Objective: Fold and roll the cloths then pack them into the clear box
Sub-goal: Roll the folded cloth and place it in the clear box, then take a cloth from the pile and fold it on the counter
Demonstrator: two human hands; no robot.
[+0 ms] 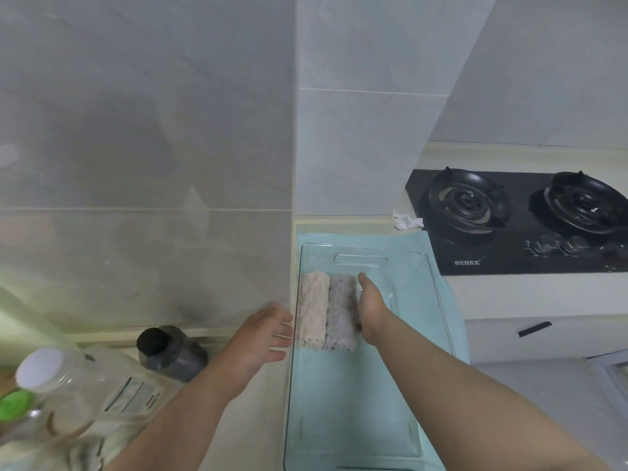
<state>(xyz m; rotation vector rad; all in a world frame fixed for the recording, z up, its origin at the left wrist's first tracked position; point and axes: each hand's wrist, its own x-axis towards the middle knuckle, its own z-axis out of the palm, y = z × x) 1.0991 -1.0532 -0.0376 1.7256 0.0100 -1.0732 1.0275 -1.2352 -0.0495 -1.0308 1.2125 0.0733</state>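
Clear plastic box [339, 419] lies on the tabletop; the left hand [265, 338] hovers at its left wall, fingers [283, 334] straight. Further in, the beige roll [312, 311] and the grey roll [341, 314] lie touching, and they look soft, light and ready to unroll, so I would hold them around the middle. Beside the grey roll rests the right hand [372, 304], but how its fingers lie I cannot tell.

This is a kitchen in a home. A black gas stove [516, 222] is set into the right end of the counter [261, 430]. It has two round burners [467, 198] and a row of knobs [557, 248] along its front edge. Big pale tiles [146, 130] cover the wall behind the counter. Under the stove is a white cupboard front with a black handle [534, 329]. At the left end of the counter stand a clear bottle [85, 385] with a white cap and a dark jar [173, 353] with a black lid. A crumpled white tissue [407, 220] lies just beside the stove's back left corner.
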